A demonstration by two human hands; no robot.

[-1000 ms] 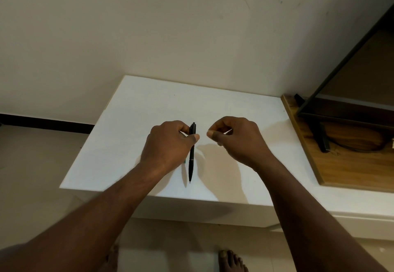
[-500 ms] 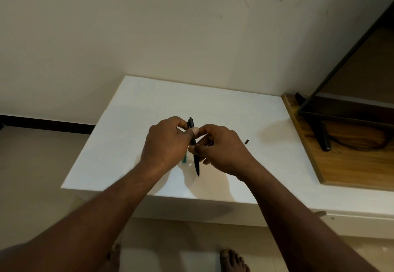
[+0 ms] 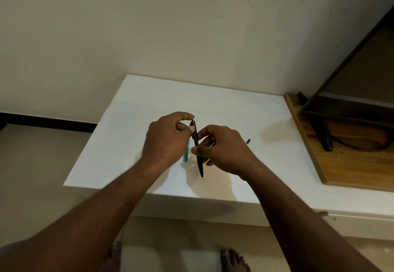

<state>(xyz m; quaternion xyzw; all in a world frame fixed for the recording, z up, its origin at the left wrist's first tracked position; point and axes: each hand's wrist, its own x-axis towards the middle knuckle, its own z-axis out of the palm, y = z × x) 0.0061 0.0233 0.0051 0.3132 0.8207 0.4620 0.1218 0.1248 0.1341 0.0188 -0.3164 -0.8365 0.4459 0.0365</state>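
A slim black pen hangs above the white table, its tip pointing toward me. My left hand pinches the pen's upper end between thumb and fingers. My right hand pinches the barrel near its middle. A teal stick-like piece shows just below my left hand, partly hidden by it; I cannot tell whether it is held or lying on the table. A small black part lies on the table to the right of my right hand.
A wooden board adjoins the table on the right, carrying a dark-framed screen on a black stand with a cable. A plain wall stands behind. The table's front edge is close to me, with my bare feet on the floor below.
My right hand moved left to the pen and took hold of its barrel. A small black part now lies on the table to the right. A teal piece became visible under my left hand.
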